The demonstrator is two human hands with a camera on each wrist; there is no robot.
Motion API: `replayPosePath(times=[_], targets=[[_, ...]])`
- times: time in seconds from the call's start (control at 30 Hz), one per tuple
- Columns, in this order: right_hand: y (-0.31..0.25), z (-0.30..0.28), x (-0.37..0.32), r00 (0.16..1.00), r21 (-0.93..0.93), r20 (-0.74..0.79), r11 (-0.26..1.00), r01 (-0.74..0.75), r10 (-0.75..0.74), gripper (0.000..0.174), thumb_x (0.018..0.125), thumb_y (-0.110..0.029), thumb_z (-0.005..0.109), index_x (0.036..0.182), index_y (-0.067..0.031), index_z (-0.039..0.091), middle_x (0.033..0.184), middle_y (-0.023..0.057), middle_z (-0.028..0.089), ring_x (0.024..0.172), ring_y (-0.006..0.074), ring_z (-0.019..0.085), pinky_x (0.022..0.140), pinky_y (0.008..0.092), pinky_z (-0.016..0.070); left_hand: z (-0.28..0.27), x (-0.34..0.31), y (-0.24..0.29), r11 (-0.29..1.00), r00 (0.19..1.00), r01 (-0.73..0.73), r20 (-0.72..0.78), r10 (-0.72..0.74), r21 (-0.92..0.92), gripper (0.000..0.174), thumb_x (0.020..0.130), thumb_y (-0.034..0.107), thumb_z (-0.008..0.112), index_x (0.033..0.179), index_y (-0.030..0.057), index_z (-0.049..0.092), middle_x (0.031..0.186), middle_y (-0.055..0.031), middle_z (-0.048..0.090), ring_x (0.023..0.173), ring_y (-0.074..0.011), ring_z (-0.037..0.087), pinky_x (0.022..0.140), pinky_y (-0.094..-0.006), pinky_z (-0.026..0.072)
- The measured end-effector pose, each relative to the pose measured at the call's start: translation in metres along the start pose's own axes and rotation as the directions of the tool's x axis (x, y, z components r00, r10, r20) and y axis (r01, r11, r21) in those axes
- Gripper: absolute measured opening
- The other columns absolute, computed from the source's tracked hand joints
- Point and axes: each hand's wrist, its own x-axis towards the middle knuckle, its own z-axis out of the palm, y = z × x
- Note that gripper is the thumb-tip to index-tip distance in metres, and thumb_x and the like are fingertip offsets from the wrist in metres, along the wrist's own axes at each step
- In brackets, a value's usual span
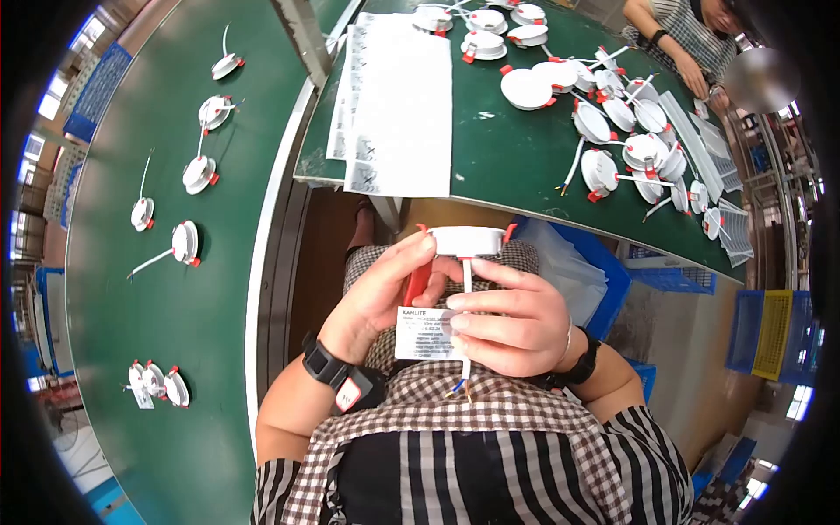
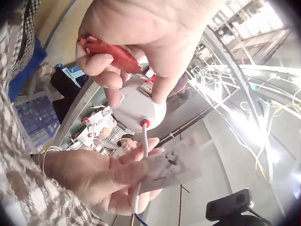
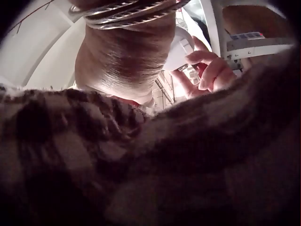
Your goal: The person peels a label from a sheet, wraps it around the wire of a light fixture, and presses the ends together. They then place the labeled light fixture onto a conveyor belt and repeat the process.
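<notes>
A round white lamp with red clips is held up before the person's chest. The left hand grips its edge between thumb and fingers, and a red object lies in that same hand. The right hand pinches a printed white label against the lamp's white cable, whose blue and brown wire ends hang below. In the left wrist view the cable leaves the lamp body at a red ring, and the label sticks out from the right hand's fingertips. Sleeve cloth hides much of the right wrist view.
Many white lamps crowd the right part of the green table, beside white sheets. More lamps stand spaced on the left green surface. A blue bin is below the table; another person sits across.
</notes>
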Motion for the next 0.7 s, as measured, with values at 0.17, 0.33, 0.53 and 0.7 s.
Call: replayPosePath(times=[0.17,0.33,0.53,0.7], targets=[[-0.001,0.006,-0.005,0.999,-0.008,-0.032,1.000,0.001,-0.001,0.014,0.069,-0.003,0.065,0.081,-0.0048,0.059,0.091,0.0047,0.057,0.087,0.0207,0.061,0.088,0.0470,0.0502,0.000,0.002,0.007,0.998,0.997,-0.058,-0.041,0.059,0.024,0.044,0.090,0.029,0.055,0.121,0.0000,0.046,0.081,-0.0098,0.061,0.050,-0.0057,0.047,0.042,-0.0175,0.0358],[0.000,0.009,-0.007,1.000,-0.004,0.000,1.000,-0.010,0.010,0.013,0.069,-0.004,0.065,0.082,-0.0047,0.060,0.091,0.0046,0.057,0.087,0.0200,0.061,0.087,0.0461,0.0514,-0.004,0.002,0.010,0.995,0.996,-0.077,-0.030,0.079,0.067,0.047,0.089,0.030,0.055,0.123,-0.0002,0.044,0.081,-0.0094,0.061,0.049,-0.0063,0.046,0.043,-0.0183,0.0353],[-0.002,0.009,-0.008,0.994,-0.002,0.075,0.997,-0.075,0.075,0.015,0.069,-0.005,0.069,0.083,-0.0061,0.061,0.089,0.0039,0.056,0.084,0.0200,0.061,0.088,0.0467,0.0503,-0.010,0.001,0.008,0.990,0.996,-0.066,-0.059,0.074,0.129,0.045,0.090,0.032,0.054,0.121,0.0001,0.045,0.082,-0.0088,0.062,0.049,-0.0062,0.045,0.044,-0.0183,0.0346],[-0.004,0.009,-0.008,0.991,-0.023,0.068,0.993,-0.115,0.117,0.014,0.071,-0.006,0.068,0.083,-0.0075,0.062,0.089,0.0032,0.057,0.085,0.0204,0.061,0.088,0.0462,0.0502,-0.012,0.002,0.006,0.990,0.997,-0.059,-0.050,0.065,0.125,0.045,0.090,0.032,0.054,0.120,0.0001,0.046,0.081,-0.0088,0.062,0.050,-0.0056,0.046,0.044,-0.0175,0.0349]])
